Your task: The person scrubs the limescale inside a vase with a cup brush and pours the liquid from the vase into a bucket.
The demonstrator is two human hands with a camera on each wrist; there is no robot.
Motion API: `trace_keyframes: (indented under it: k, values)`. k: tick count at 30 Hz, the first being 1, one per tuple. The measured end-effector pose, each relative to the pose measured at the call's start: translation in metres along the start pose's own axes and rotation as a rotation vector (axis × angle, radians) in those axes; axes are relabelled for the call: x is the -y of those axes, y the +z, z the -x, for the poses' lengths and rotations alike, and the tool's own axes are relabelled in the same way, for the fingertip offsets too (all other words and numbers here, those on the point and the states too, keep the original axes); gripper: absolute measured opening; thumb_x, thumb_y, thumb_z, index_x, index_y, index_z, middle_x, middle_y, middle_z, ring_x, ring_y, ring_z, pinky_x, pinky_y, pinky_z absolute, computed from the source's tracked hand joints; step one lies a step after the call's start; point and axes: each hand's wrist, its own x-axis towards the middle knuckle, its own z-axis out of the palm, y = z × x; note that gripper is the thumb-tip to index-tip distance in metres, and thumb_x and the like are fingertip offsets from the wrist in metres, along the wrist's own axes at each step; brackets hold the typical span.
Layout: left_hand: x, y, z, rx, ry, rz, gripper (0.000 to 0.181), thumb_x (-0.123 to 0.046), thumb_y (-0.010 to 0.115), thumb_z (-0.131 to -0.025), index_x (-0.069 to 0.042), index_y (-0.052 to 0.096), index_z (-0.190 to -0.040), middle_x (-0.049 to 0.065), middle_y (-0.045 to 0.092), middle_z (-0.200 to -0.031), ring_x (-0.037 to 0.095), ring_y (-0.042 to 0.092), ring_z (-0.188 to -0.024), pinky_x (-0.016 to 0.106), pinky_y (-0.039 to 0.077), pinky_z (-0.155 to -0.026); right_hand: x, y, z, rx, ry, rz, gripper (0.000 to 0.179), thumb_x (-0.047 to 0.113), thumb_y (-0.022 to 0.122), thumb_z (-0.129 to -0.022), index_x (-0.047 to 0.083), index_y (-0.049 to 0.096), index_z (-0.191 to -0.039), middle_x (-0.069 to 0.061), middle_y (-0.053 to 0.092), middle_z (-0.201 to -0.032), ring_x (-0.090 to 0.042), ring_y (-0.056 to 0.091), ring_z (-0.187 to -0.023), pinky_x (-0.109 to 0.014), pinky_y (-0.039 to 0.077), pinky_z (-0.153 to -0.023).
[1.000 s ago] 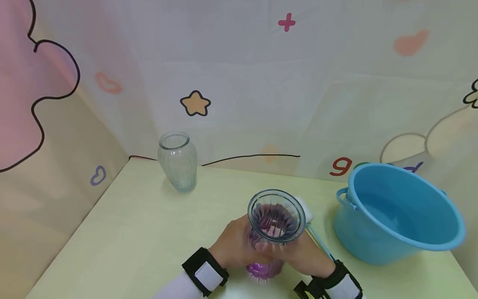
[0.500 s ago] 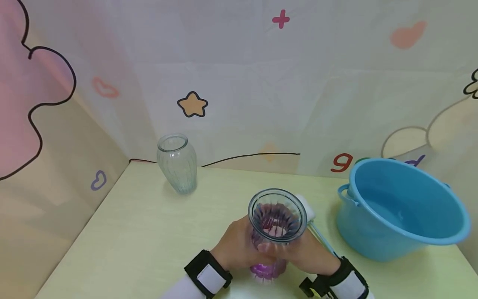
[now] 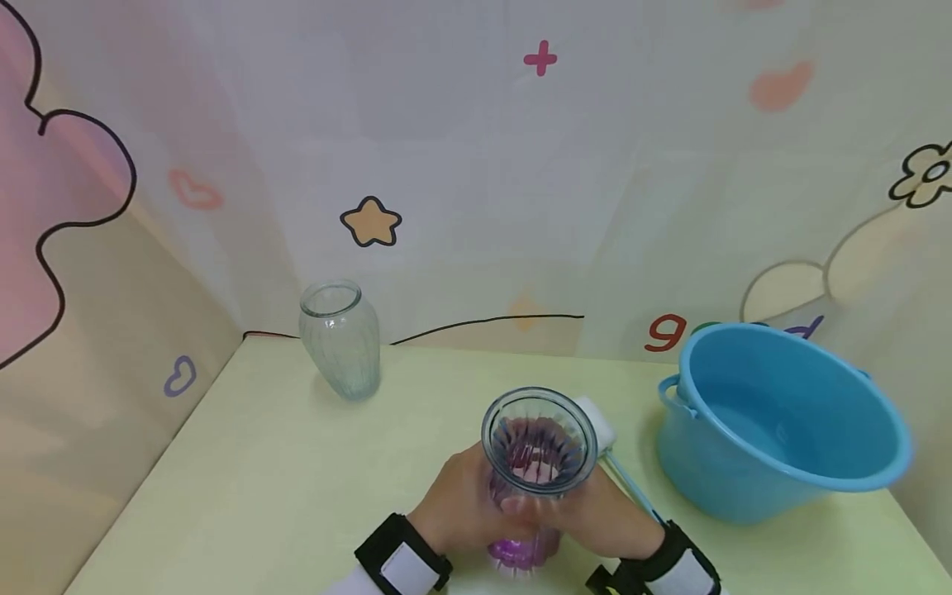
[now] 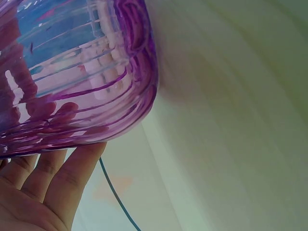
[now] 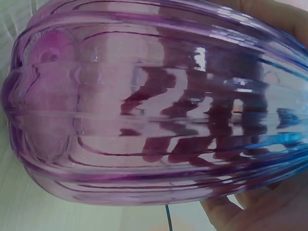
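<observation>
Both hands hold a ribbed glass vase [image 3: 524, 552], purple at its base and bluish toward its round rim, in front of the body. The left hand [image 3: 454, 502] wraps its left side, and the right hand [image 3: 611, 514] grips the right side. The thumbs come together on the near side below the rim. Through the glass, fingers show as dark shapes in the right wrist view, where the vase [image 5: 110, 110] fills most of the picture. In the left wrist view, left fingers [image 4: 74, 175] press against the purple wall near the bottom.
A clear glass vase [image 3: 344, 347] stands upright at the back left of the pale table [image 3: 260, 487]. To the right sits a light blue bucket [image 3: 736, 463]. Behind the right hand, partly hidden, lies a white-headed tool [image 3: 597, 423] with a thin blue handle.
The head view has shifted slightly, so everything sits a little further left and lower than half a second ago. Both hands keep the same hold on the purple vase.
</observation>
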Motion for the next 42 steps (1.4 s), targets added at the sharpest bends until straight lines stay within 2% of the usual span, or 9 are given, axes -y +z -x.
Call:
trace_keyframes:
  k: [4, 9, 16, 24, 29, 35, 42]
  values:
    - [0.0013, 0.0007, 0.0031, -0.009, 0.020, 0.001, 0.078, -0.037, 0.093, -0.065, -0.033, 0.056, -0.133, -0.010, 0.072, -0.121, 0.008, 0.067, -0.113, 0.032, 0.057, -0.098, -0.0006, 0.0019, 0.0003, 0.016, -0.006, -0.017, 0.068, 0.021, 0.080, -0.090, 0.019, 0.043, -0.147, -0.007, 0.060, -0.138, -0.022, 0.060, -0.125, -0.039, 0.053, -0.104]
    - [0.0011, 0.0005, 0.0027, -0.014, 0.042, 0.005, 0.079, -0.036, 0.094, -0.065, -0.031, 0.056, -0.134, -0.008, 0.072, -0.120, 0.008, 0.068, -0.111, 0.031, 0.057, -0.097, -0.0015, 0.0010, 0.0009, 0.005, 0.006, 0.017, 0.067, 0.021, 0.080, -0.090, 0.021, 0.043, -0.146, -0.005, 0.060, -0.137, -0.023, 0.060, -0.125, -0.041, 0.053, -0.104]
    - [0.0012, 0.0011, 0.0017, -0.002, 0.024, 0.017, 0.079, -0.038, 0.094, -0.066, -0.032, 0.054, -0.135, -0.010, 0.071, -0.122, 0.008, 0.067, -0.113, 0.032, 0.056, -0.098, -0.0040, 0.0002, -0.0011, 0.005, -0.084, 0.016, 0.069, 0.012, 0.078, -0.089, 0.019, 0.043, -0.147, -0.004, 0.059, -0.137, -0.021, 0.060, -0.125, -0.036, 0.052, -0.104]
    - [-0.0004, 0.0006, -0.0002, -0.003, 0.026, -0.001, 0.081, -0.037, 0.094, -0.066, -0.033, 0.054, -0.136, -0.010, 0.071, -0.122, 0.008, 0.067, -0.113, 0.032, 0.056, -0.099, -0.0026, 0.0001, -0.0009, -0.009, -0.047, 0.011, 0.070, 0.015, 0.079, -0.089, 0.020, 0.041, -0.148, -0.007, 0.059, -0.137, -0.023, 0.060, -0.125, -0.036, 0.053, -0.102]
    - [-0.0003, -0.0003, -0.0003, 0.006, 0.028, -0.012, 0.082, -0.038, 0.093, -0.066, -0.034, 0.052, -0.136, -0.009, 0.071, -0.122, 0.007, 0.067, -0.113, 0.032, 0.057, -0.098, -0.0039, 0.0008, -0.0009, -0.017, -0.062, 0.027, 0.071, 0.012, 0.080, -0.087, 0.022, 0.043, -0.147, -0.005, 0.060, -0.138, -0.021, 0.061, -0.125, -0.036, 0.053, -0.104]
    - [0.0010, 0.0001, -0.0008, 0.002, 0.043, -0.025, 0.082, -0.040, 0.093, -0.066, -0.032, 0.052, -0.137, -0.010, 0.071, -0.122, 0.008, 0.068, -0.113, 0.032, 0.057, -0.097, -0.0050, 0.0012, -0.0016, -0.022, -0.086, 0.025, 0.070, 0.012, 0.080, -0.088, 0.018, 0.043, -0.147, -0.007, 0.060, -0.137, -0.021, 0.061, -0.124, -0.037, 0.054, -0.103]
    - [-0.0001, -0.0012, -0.0015, 0.014, 0.036, -0.011, 0.083, -0.037, 0.094, -0.064, -0.032, 0.052, -0.136, -0.010, 0.070, -0.123, 0.007, 0.067, -0.113, 0.031, 0.056, -0.099, -0.0044, 0.0050, 0.0000, -0.069, -0.024, 0.054, 0.067, 0.014, 0.082, -0.086, 0.019, 0.044, -0.142, -0.008, 0.061, -0.133, -0.021, 0.062, -0.121, -0.040, 0.056, -0.099]
